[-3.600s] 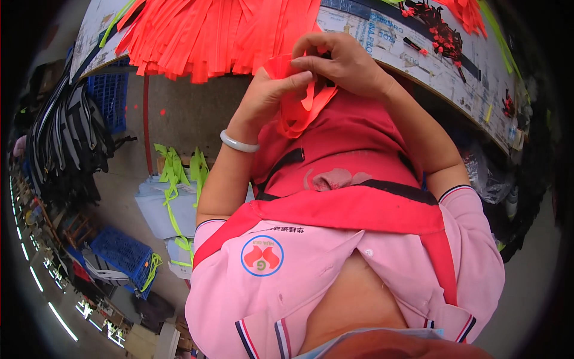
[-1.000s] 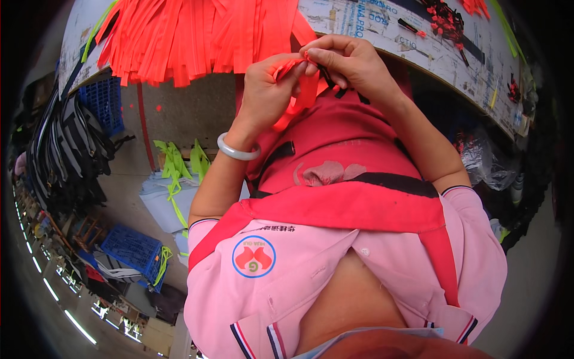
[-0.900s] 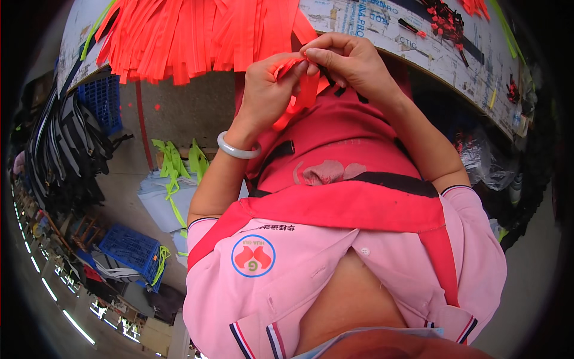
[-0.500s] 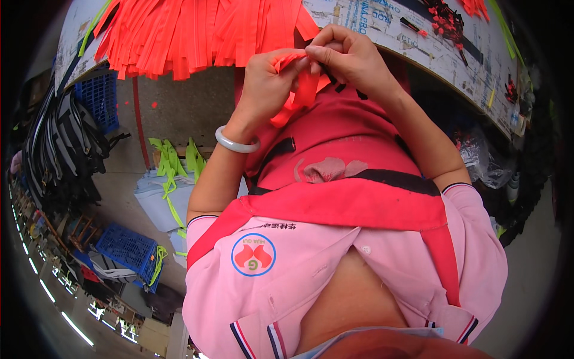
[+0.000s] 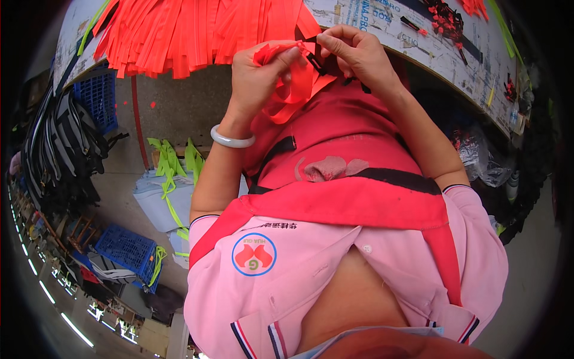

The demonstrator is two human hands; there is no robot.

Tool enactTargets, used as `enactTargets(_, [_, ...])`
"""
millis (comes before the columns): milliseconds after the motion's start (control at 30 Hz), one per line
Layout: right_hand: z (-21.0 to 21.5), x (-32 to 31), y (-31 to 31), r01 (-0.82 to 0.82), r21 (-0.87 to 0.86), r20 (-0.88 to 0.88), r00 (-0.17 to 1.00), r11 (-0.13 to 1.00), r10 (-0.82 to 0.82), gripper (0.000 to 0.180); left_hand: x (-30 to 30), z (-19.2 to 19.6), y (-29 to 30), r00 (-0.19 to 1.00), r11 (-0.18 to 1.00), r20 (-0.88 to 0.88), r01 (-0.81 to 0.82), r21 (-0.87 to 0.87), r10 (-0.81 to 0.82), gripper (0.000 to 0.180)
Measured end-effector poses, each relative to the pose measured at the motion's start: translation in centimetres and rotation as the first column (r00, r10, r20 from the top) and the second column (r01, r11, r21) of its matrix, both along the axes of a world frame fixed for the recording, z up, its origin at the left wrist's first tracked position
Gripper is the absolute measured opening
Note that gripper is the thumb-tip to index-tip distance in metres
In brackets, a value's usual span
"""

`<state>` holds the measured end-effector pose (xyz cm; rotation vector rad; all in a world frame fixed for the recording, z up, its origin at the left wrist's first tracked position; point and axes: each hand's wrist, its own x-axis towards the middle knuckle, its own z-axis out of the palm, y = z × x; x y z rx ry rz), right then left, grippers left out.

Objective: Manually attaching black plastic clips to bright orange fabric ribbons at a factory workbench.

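My left hand [image 5: 258,76] is closed round a bright orange-red fabric strip [image 5: 297,99], which hangs in a loop below the fingers. A small black piece [image 5: 315,63] sits against the strip, between my two hands. To its right, my right hand [image 5: 362,63] is closed in a pinch, thumb against forefinger, slightly apart from the left. Black ends [image 5: 365,88] poke out under its curled fingers, so it seems to hold more small black pieces. What lies between its fingertips is too small to make out. Both hands are raised over my red apron [image 5: 353,137], at the table's edge.
A thick row of orange-red strips [image 5: 179,36] hangs over the near edge of the table [image 5: 388,30]. Small black-and-red pieces [image 5: 445,24] lie piled at the right. Blue crates [image 5: 125,246], black-and-grey straps [image 5: 66,149] and yellow-green strips [image 5: 170,161] are at lower left.
My hands have drawn apart: the left moved a little left and down with the strip, the right slightly right. The black piece between them now shows.
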<state>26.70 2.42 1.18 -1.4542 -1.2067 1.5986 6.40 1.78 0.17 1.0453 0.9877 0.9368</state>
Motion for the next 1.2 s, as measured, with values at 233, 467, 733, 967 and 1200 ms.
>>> enactTargets(233, [0.1, -0.4, -0.4, -0.023, -0.026, -0.172, 0.985, 0.999, 0.018, 0.021, -0.5, 0.6, 0.1, 0.996, 0.997, 0.075, 0.045, -0.056, -0.041, 0.015])
enactTargets(467, [3.9, -0.7, -0.7, -0.184, 0.017, -0.116, 0.976, 0.983, 0.185, 0.02, -1.0, 1.5, 0.5, 0.982, 0.971, 0.159, 0.131, -0.2, -0.099, 0.023])
enactTargets(733, [3.1, -0.9, -1.4, -0.196, 0.123, 0.024, 0.981, 0.973, 0.194, 0.017, -1.2, 1.3, 0.0, 0.978, 0.966, 0.175, 0.149, -0.21, -0.113, 0.02])
enactTargets(967, [4.0, -0.9, -1.4, -0.183, 0.042, 0.003, 0.983, 0.982, 0.183, 0.018, -1.6, 1.7, 0.1, 0.988, 0.975, 0.054, 0.149, -0.166, -0.142, 0.022])
enactTargets(1200, [2.5, -0.9, -1.1, -0.2, -0.087, -0.182, 0.966, 0.976, 0.182, 0.016, -1.8, 1.5, 0.2, 0.984, 0.959, 0.091, 0.171, -0.225, -0.154, 0.018])
